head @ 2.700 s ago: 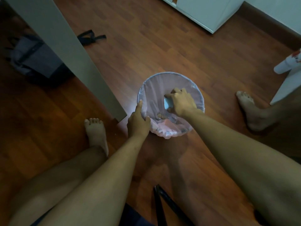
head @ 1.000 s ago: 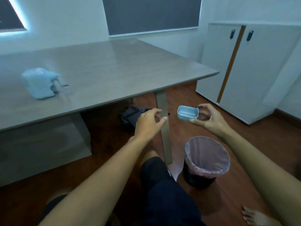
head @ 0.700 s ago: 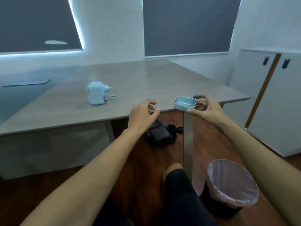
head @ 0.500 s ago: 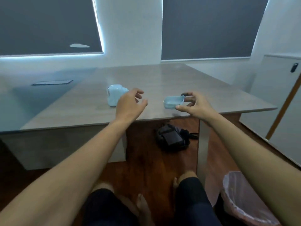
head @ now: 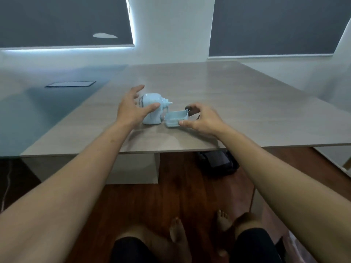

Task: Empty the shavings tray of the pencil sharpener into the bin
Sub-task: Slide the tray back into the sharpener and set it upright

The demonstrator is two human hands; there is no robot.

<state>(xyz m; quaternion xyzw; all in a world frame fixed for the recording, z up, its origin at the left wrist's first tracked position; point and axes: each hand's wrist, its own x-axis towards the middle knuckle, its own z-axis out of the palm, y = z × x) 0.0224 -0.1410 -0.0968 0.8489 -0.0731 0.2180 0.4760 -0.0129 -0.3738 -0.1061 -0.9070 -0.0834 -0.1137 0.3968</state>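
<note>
Your wood-grain table (head: 237,103) fills the middle of the view, its near edge running across just in front of you, with two dark window blinds (head: 64,19) on the far wall behind it and a dark flat panel (head: 70,84) set into the tabletop at the far left. Below the near edge you see the reddish wooden floor (head: 152,202), your bare feet (head: 177,232) and a dark bag (head: 218,164) lying under the table to the right. At the bottom right corner a sliver of the bin (head: 292,245) with its pale liner shows, well apart from your hands. On the table, near its near edge, the pale blue pencil sharpener (head: 152,109) stands upright. Your left hand (head: 131,109) is spread wide, thumb in front of the sharpener's near side and fingers reaching around its left; you cannot tell from here whether it actually touches the body. Just beside the sharpener on its right is the pale blue shavings tray (head: 175,118), open side up, pinched by your right hand (head: 203,120) between the thumb on the near rim and the fingers curled at the far right end; whether the tray rests on the tabletop or hangs just above it is unclear
</note>
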